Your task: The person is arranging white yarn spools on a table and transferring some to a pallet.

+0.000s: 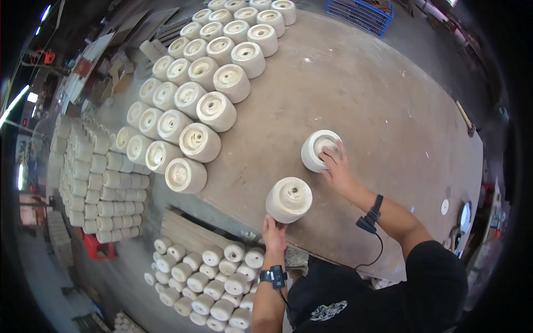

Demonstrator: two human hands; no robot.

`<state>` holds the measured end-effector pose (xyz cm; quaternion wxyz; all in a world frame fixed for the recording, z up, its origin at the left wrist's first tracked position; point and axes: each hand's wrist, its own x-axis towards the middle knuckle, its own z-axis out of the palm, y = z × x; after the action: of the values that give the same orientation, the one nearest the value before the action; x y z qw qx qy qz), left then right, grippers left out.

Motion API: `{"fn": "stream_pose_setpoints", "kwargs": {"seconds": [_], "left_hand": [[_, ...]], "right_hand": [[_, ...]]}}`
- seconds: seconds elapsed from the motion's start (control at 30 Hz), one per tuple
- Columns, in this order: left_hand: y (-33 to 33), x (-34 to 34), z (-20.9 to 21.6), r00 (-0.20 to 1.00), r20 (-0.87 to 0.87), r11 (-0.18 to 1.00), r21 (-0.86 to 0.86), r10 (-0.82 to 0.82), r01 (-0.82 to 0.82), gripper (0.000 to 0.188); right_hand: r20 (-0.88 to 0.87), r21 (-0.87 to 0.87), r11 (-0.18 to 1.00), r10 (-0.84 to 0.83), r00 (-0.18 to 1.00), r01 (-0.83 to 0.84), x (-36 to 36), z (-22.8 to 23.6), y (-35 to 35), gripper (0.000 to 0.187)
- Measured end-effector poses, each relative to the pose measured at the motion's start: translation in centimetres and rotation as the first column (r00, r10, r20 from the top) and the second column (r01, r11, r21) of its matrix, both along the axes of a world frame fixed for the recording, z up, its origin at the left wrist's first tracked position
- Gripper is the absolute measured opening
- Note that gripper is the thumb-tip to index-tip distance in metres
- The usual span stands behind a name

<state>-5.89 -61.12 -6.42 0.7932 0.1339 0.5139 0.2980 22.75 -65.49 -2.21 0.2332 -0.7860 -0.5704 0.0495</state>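
1. Near cylinder, whitish, sits just beyond the left hand, whose fingers touch its lower side; whether they clamp it, I cannot tell;
2. far cylinder lies under the right hand; its fingers, slightly apart, cross the rim into the hollow; clamping unclear;
3. both hollowed ends face up, long axes roughly upright;
4. similar cylinders line the counter leftward;
5. white shirt print, illegible.
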Motion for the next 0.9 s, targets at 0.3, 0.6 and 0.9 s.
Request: {"fn": "stream_pose_setpoints", "kwargs": {"seconds": [0.3,0.6,0.9], "left_hand": [[0.6,0.6,-1.3,0.859,-0.453,0.945,0.313,0.238,-0.097,0.031],[-12.3,-18.4,-5.0,0.587,-0.769,0.947,0.321,0.251,0.015,0.040],[-28.6,-44.5,-8.3,-0.134,-0.974,0.948,-0.136,-0.181,-0.289,0.119]], "right_hand": [[-0.121,0.120,0.915,0.398,0.910,-0.384,-11.6,6.5,-1.9,0.063],[-0.527,-0.065,0.471,0.732,0.431,-0.880,-25.4,2.5,-4.9,0.046],[-0.570,-0.520,0.066,0.715,0.404,-0.852,-34.4,-5.7,-5.7,0.089]]}}
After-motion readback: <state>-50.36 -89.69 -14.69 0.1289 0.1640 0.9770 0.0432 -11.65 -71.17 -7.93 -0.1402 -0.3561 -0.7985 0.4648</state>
